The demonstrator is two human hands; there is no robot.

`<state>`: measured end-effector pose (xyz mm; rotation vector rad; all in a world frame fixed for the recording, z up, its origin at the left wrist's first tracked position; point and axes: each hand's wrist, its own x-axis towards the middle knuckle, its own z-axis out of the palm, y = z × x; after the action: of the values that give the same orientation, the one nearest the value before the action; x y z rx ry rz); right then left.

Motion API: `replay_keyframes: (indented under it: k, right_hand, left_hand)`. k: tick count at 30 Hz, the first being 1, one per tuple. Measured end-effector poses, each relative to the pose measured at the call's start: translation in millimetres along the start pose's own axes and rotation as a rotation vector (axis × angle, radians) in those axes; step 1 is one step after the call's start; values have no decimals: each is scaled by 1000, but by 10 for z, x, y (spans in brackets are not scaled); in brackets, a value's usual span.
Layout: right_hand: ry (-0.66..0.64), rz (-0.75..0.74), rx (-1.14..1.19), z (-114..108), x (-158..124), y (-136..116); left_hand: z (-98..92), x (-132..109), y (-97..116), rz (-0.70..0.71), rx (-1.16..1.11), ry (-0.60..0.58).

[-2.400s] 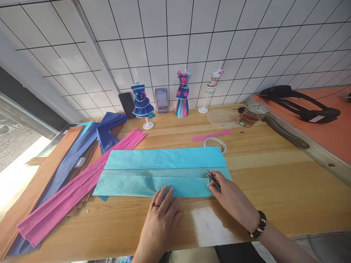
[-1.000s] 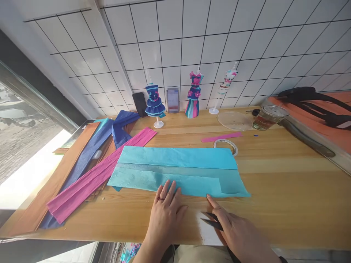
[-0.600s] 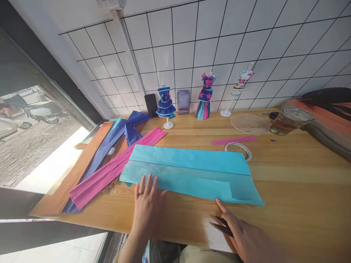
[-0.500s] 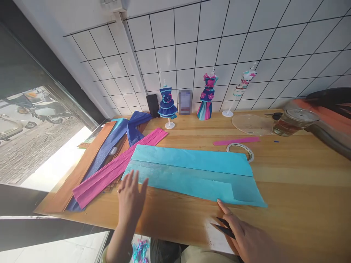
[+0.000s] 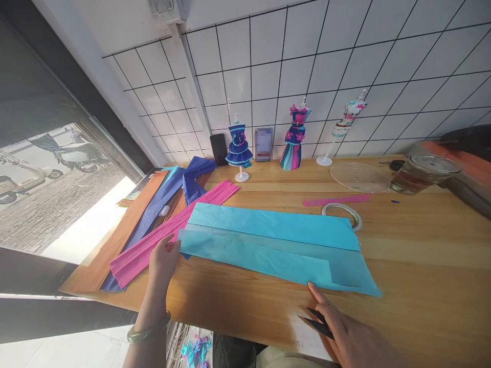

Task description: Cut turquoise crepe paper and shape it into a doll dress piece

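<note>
A long sheet of bright blue crepe paper (image 5: 276,225) lies across the table, with creases along its length and its near strip folded over. At its left corner my left hand (image 5: 164,260) pinches the near layer between thumb and fingers, lifting it slightly. My right hand (image 5: 345,327) rests at the near edge, its index fingertip touching the paper. Tucked in that hand are dark scissors (image 5: 322,325), their two pointed tips apart and facing left; their handles are hidden by the palm.
Pink (image 5: 169,235), purple-blue and brown (image 5: 123,230) paper strips overlap at the left. A tape roll (image 5: 353,214) touches the sheet's far right corner. Along the tiled wall stand small dressed forms (image 5: 239,148) and a phone (image 5: 218,149). A lidded cup (image 5: 422,174) sits at the right.
My left hand has moved left from over the sheet and closed on its left corner, folding the near layer there. My right hand stays at the edge. The view has shifted slightly.
</note>
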<state>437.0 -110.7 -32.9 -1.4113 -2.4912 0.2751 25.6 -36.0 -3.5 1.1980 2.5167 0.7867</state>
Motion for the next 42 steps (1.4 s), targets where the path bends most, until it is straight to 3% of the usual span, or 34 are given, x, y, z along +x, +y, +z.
replay_keyframes:
  k: [12, 18, 21, 24, 28, 38, 42]
  right_hand:
    - [0, 16, -64, 45, -19, 17]
    - [120, 34, 51, -31, 25, -11]
    - [216, 135, 111, -95, 79, 69]
    - [290, 335, 88, -192, 182, 178]
    - [167, 488, 92, -297, 340, 263]
    - [53, 489, 86, -243, 454, 283]
    - [74, 448, 45, -189, 456, 333]
  left_hand:
    - [53, 133, -128, 27, 15, -46]
    - [29, 88, -97, 41, 66, -31]
    - [24, 77, -81, 51, 90, -13]
    - [35, 82, -90, 63, 102, -14]
    - [46, 82, -95, 76, 161, 6]
    - [74, 93, -103, 103, 272, 23]
    - [70, 72, -87, 124, 351, 24]
